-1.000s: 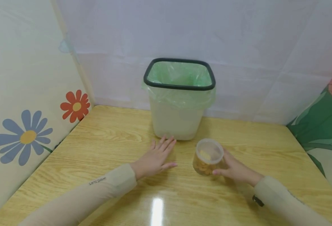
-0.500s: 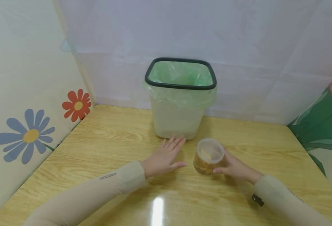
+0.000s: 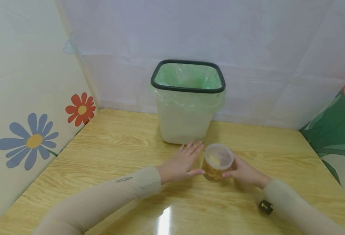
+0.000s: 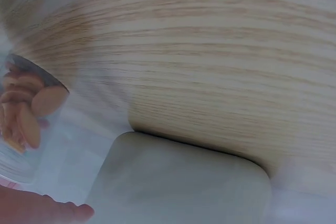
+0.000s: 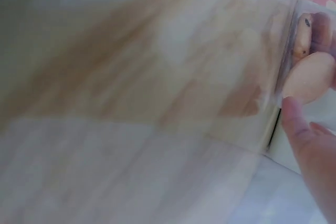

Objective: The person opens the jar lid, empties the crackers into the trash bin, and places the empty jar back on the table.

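Observation:
A clear plastic jar (image 3: 218,158) with a pale translucent lid stands upright on the table, slightly right of centre. Inside it lie several tan, rounded cookie-like pieces (image 4: 48,101). My right hand (image 3: 246,173) grips the jar from its right side, thumb at the front and the other fingers mostly hidden behind it. In the right wrist view the thumb (image 5: 296,124) lies along the jar wall. My left hand (image 3: 181,163) reaches to the jar's left side with its fingers straight and spread. Its thumb tip is at the jar's edge; I cannot tell whether it touches.
A white bin (image 3: 184,120) with a black rim and a green liner bag stands behind the hands. The wood-grain table (image 3: 125,140) meets a white sheet at the back and flower-printed panels (image 3: 34,140) at the sides. A small black item (image 3: 265,207) hangs at the right sleeve.
My left hand has slid to the right along the table, from a gap away up to the jar's left side. The right hand and the jar have hardly moved.

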Demonstrator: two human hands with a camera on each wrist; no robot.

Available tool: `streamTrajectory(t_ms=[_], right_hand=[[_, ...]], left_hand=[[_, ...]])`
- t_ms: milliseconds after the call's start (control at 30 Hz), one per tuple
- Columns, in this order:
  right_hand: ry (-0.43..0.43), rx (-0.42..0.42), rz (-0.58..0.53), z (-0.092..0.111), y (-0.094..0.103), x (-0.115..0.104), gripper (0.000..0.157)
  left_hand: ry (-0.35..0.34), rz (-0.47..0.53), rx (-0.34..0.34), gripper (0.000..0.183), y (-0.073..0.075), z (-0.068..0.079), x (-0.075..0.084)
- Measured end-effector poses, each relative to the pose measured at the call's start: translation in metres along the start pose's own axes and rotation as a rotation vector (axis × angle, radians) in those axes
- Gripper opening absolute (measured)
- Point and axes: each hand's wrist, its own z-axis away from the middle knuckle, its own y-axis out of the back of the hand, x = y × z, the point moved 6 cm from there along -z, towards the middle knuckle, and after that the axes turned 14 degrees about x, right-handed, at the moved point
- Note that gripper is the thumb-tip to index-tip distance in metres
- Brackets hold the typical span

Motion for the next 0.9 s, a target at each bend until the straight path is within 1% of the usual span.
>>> streamTrajectory(t_ms=[133,333,533,667,767,900], right_hand=[[0.011,-0.011,-0.011,-0.001,-0.001,0.000,0.093],[-0.019,-0.027,-0.031,-0.002,-0.003,-0.003,0.094],[-0.065,-0.030,-0.025,-0.002,-0.003,0.001,0.094],[-0.077,-0.041,-0.032,-0.002,-0.004,0.002,0.094],[-0.077,-0.048,-0.061,-0.002,-0.005,0.001,0.093],[-0.075,-0.067,-0.106,-0.002,-0.006,0.001,0.093]], left_hand=[[0.013,0.030,-0.001,0.086,-0.002,-0.004,0.003],[0.019,0.052,-0.029,0.086,-0.002,-0.011,0.009],[-0.005,0.056,-0.045,0.086,-0.002,-0.020,0.017],[-0.025,0.053,-0.037,0.086,-0.003,-0.025,0.021],[-0.041,0.030,-0.032,0.085,-0.003,-0.030,0.024],[-0.059,0.022,-0.057,0.082,-0.002,-0.037,0.031]])
